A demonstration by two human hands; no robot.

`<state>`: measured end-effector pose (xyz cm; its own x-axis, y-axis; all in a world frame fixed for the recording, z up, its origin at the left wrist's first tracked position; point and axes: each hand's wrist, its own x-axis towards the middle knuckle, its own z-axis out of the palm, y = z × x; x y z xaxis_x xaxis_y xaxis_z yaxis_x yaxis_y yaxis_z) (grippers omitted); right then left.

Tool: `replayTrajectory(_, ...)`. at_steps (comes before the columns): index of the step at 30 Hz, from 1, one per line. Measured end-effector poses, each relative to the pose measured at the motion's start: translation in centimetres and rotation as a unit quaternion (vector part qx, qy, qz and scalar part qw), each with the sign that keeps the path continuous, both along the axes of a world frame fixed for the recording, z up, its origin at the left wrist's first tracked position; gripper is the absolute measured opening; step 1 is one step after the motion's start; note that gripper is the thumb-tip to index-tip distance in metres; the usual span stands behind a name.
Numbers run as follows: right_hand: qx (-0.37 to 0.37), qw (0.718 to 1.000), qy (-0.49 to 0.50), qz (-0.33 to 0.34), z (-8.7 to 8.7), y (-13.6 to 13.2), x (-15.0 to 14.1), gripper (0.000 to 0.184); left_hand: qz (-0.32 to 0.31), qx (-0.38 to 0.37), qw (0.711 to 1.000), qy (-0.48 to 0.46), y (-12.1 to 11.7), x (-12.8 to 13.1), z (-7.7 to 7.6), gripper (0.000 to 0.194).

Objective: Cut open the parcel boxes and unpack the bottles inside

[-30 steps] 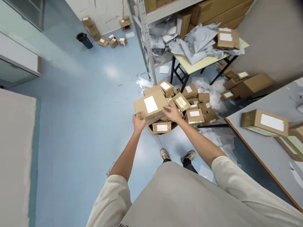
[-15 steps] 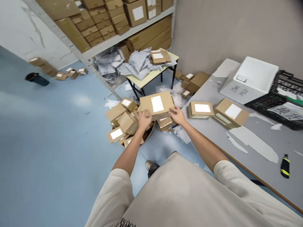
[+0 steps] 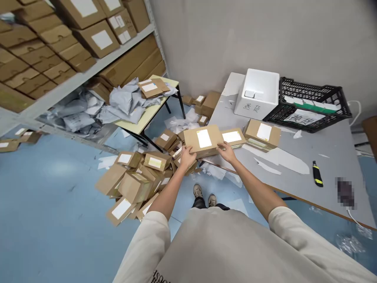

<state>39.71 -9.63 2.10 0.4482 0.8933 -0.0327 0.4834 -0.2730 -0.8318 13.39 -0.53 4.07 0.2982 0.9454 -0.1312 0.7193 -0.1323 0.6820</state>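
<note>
**Carton (image 3: 204, 140) held at the grey worktop's (image 3: 291, 182) left edge**

From where I stand, the person's left hand (image 3: 187, 158) is gripping the carton's near left corner, and the right hand (image 3: 226, 152) is closed on its near right corner. Its top face is up and carries 1 white label (image 3: 204, 137). I can't tell whether its underside touches the grey worktop.

Just right of it sits a low box (image 3: 234, 137), then a taller box (image 3: 262, 135). Beyond these, near the wall (image 3: 200, 47), a white bin (image 3: 256, 106) and a black crate (image 3: 324, 121) stand side by side. Nearer, on the right, lies a cutter (image 3: 317, 173), with paper strips (image 3: 288, 160) between it and the boxes.

On the floor (image 3: 59, 216) at left, a heap of boxes (image 3: 134, 186) lies near the person's 2 shoes (image 3: 198, 191). Farther back, grey bags (image 3: 126, 98) spread over a yellow worktop (image 3: 138, 125), beside a shelf (image 3: 100, 66) stacked with more boxes.
</note>
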Motion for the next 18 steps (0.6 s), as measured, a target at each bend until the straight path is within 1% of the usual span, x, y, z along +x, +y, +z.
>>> replayTrajectory(3,-0.007,0.999,-0.012,-0.041,0.2,-0.2,2.5,0.036,-0.044,-0.006,0.999,-0.007,1.7,2.9,-0.3,0.047)
replayTrajectory(6,-0.009,0.997,-0.021,-0.074,0.1,-0.7,5.0,0.039,-0.084,-0.009,0.996,-0.004,2.8,6.1,-0.4,0.047)
replayTrajectory(12,-0.025,0.988,-0.035,-0.146,-1.3,-2.7,9.1,0.038,-0.15,-0.032,0.988,0.014,3.4,12.2,-0.6,0.045)
replayTrajectory(15,-0.044,0.988,-0.058,-0.139,-1.8,-3.8,10.6,0.039,-0.166,-0.027,0.985,0.042,3.2,14.7,-0.6,0.047)
replayTrajectory(18,-0.065,0.987,-0.095,-0.116,-1.6,-4.5,11.7,0.039,-0.155,0.021,0.984,0.089,2.7,16.5,-0.4,0.053)
